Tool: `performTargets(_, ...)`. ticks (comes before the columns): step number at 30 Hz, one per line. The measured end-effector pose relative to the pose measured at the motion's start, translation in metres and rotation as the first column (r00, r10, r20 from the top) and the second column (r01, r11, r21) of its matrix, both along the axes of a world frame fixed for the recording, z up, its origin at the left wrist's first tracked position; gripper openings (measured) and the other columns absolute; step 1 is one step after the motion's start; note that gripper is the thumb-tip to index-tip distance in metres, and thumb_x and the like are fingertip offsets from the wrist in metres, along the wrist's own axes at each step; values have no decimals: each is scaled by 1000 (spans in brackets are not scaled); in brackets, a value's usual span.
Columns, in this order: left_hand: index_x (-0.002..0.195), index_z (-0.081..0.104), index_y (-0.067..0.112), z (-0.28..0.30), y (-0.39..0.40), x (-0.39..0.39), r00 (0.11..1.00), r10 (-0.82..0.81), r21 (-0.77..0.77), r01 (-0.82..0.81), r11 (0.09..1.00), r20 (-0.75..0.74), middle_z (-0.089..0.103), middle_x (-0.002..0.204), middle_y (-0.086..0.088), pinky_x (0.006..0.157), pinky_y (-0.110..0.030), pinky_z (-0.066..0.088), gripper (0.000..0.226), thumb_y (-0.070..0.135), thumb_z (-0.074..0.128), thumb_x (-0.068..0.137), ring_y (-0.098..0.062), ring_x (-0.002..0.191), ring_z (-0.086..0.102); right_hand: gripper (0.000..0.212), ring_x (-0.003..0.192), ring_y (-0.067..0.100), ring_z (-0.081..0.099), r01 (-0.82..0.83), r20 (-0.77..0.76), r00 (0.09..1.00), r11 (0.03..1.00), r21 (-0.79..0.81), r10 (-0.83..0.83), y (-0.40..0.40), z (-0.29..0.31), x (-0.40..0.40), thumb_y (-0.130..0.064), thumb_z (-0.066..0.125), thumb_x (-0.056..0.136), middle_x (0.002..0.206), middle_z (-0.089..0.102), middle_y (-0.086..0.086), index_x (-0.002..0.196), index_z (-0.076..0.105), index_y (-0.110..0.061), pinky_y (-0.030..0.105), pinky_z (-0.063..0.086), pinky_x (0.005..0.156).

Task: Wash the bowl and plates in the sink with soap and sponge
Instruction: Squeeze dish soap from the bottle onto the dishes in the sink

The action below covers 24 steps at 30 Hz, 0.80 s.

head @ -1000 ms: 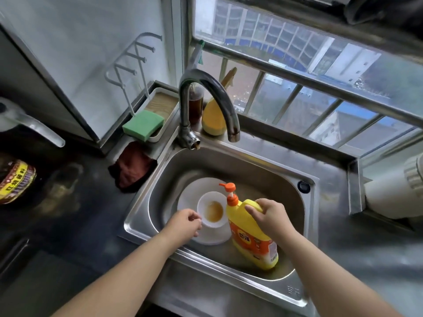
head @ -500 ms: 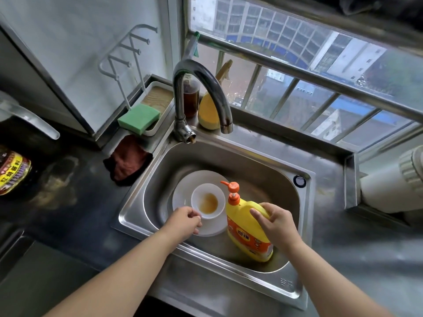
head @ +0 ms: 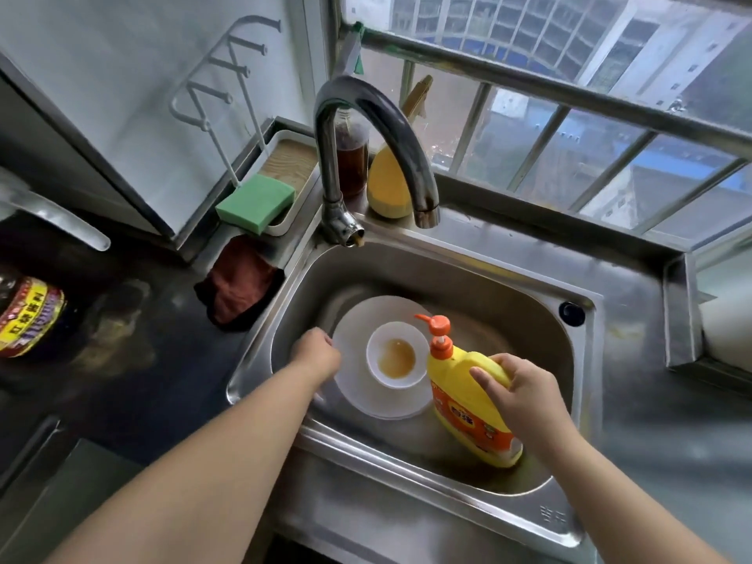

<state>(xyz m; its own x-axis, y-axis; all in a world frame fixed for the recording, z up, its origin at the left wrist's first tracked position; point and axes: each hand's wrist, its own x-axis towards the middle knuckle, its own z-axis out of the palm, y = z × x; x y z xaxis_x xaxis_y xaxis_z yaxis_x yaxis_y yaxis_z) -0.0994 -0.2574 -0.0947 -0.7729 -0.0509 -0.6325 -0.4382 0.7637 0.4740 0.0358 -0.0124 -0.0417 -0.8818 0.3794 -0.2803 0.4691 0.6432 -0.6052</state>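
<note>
The right hand held the soap in the sink. The left hand pinched the plate edge. The bowl sat on it. Best to hold the plate steady and pump soap gently into the bowl.

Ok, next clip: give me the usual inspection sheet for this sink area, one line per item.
Surface: steel sink, basin dry-looking; dark countertop to its left.
Job's things: white bowl with brown residue sits on a white plate; yellow soap bottle tilted in the basin; green sponge on a tray behind.
Clutter: reddish cloth, brown bottle, yellow brush.
Hands: left hand holds the plate's rim; right hand grips the soap bottle.
Cables: nothing seen.
Surroundings: faucet not running; barred window behind.
</note>
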Motion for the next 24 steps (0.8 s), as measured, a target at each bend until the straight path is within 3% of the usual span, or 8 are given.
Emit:
performTargets(3,115,57,10,-23,3,-19,999,-35,-52,36,998,30,58,122,-13,92,-34,43,25,13,56,90,-32,112,54,41,81,9,58,-30,-26,999,999,24,30,3,0,9,-49,58,79,88,62,-5,106,66,-19,23,51,68)
performTargets(7,134,47,8,-51,13,-28,993,-72,1,72,997,98,52,134,-14,99,-36,40,43,23,56,95,-32,122,50,42,80,14,57,-34,-78,996,999,36,36,14,2,22,-57,57,77,81,58,-13,101,66,-24,23,44,64)
performTargets(10,133,48,4,-63,17,-33,998,-50,6,50,999,32,48,135,-16,97,-37,41,47,28,59,93,-35,120,51,59,78,12,57,12,-133,991,1000,19,-10,21,7,25,-80,47,72,81,60,-13,100,63,-31,19,45,59)
performTargets(12,128,50,2,-70,16,-39,1000,-18,-26,18,999,-6,47,134,-19,97,-38,41,48,30,62,91,-37,117,51,65,78,12,57,39,-147,988,999,-7,-40,24,11,25,-83,44,68,81,61,-11,101,64,-31,14,46,61)
performTargets(17,137,46,9,-86,18,-45,989,-27,63,18,998,149,56,130,-14,97,-39,46,55,35,61,91,-35,117,54,75,93,1,55,80,-177,980,996,-40,-86,29,16,25,-86,44,67,87,61,-12,104,65,-25,6,46,64)
performTargets(21,137,46,9,-96,20,-48,992,31,91,-42,995,119,55,131,-16,99,-42,45,45,25,53,96,-36,118,53,44,91,7,56,117,-210,969,989,-84,-133,33,15,26,-83,49,68,87,62,-9,100,61,-56,16,49,63)
performTargets(24,126,55,4,-97,23,-48,992,83,97,-93,991,99,60,122,-19,96,-41,47,32,18,48,97,-36,112,56,36,90,7,57,115,-201,971,989,-89,-131,36,12,28,-83,50,67,87,63,-8,100,54,-68,16,49,62)
